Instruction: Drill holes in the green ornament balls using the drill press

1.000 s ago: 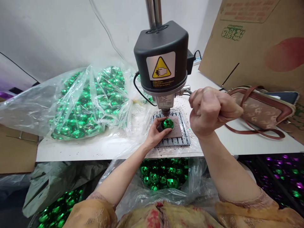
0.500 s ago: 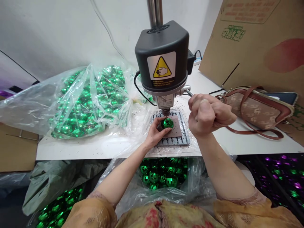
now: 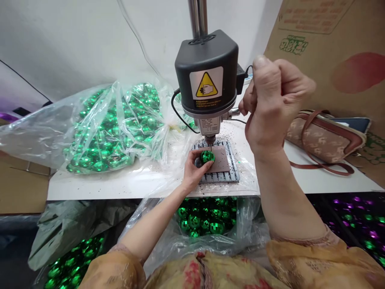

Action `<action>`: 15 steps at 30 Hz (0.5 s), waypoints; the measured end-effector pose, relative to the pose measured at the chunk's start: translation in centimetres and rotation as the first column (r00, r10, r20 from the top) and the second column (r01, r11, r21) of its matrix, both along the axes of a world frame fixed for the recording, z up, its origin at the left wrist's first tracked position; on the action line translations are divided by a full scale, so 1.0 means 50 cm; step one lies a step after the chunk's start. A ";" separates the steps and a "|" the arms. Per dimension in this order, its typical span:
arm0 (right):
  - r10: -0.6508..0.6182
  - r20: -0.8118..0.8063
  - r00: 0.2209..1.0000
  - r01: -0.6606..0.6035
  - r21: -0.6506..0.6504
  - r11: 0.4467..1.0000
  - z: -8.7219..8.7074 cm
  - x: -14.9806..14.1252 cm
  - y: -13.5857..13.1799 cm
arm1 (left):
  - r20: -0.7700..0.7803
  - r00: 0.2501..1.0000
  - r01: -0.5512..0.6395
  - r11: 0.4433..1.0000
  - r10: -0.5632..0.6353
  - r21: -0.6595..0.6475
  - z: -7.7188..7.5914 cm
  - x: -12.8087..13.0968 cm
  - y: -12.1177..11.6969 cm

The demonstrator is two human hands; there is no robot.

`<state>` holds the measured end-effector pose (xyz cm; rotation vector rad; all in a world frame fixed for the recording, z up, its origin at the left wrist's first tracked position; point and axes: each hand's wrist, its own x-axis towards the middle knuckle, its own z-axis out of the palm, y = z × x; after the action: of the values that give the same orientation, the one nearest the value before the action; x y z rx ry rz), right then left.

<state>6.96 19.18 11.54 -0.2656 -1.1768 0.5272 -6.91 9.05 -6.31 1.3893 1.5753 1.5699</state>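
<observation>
My left hand [image 3: 195, 168] pinches a shiny green faceted ball [image 3: 207, 156] between thumb and fingers. The ball sits over a brown board [image 3: 221, 164] on the slotted metal base plate [image 3: 234, 176] of a drill press. Just above and to the right of the ball, the thin bit hangs from the chuck [image 3: 210, 139]. My right hand [image 3: 270, 100] is closed in a fist around the feed lever at the side of the black drill press [image 3: 207, 68]. Most of that lever is hidden behind my fingers.
Behind the left hand lies a clear plastic bag [image 3: 114, 124] full of green balls. Below the table edge, more green balls [image 3: 207, 216] fill an open bag. A patterned handbag [image 3: 321, 138] and a large cardboard box [image 3: 315, 60] stand at right. Dark chips litter the white table [image 3: 114, 186].
My right hand has risen with the lever, and the bit now shows clear above the ball. The left hand has shifted the green ball slightly left and turned it.
</observation>
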 end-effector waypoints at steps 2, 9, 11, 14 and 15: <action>0.016 0.006 1.000 -0.016 -0.010 1.000 0.003 0.001 0.003 | -0.167 0.984 0.067 0.997 -0.062 0.030 0.014 -0.001 -0.057; 0.058 -0.057 0.997 -0.056 0.036 0.998 -0.011 0.000 -0.003 | -0.689 0.314 0.607 0.696 -0.654 -0.383 0.005 -0.031 -0.262; 0.052 -0.064 0.997 -0.050 0.032 0.998 -0.011 -0.001 -0.004 | -0.620 0.425 0.578 0.725 -0.659 -0.374 0.005 -0.051 -0.262; 0.046 -0.072 0.996 -0.043 0.050 0.998 -0.010 -0.002 -0.005 | -0.487 0.764 0.381 0.905 -0.424 -0.190 0.026 -0.096 -0.184; 0.042 -0.072 0.997 -0.038 0.054 0.998 -0.009 -0.002 -0.007 | -0.458 0.836 0.270 0.953 -0.301 -0.134 0.035 -0.115 -0.139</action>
<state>6.88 18.86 11.07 -0.1762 -1.1250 0.5356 -12.63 2.09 -4.54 1.9771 1.5619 1.0367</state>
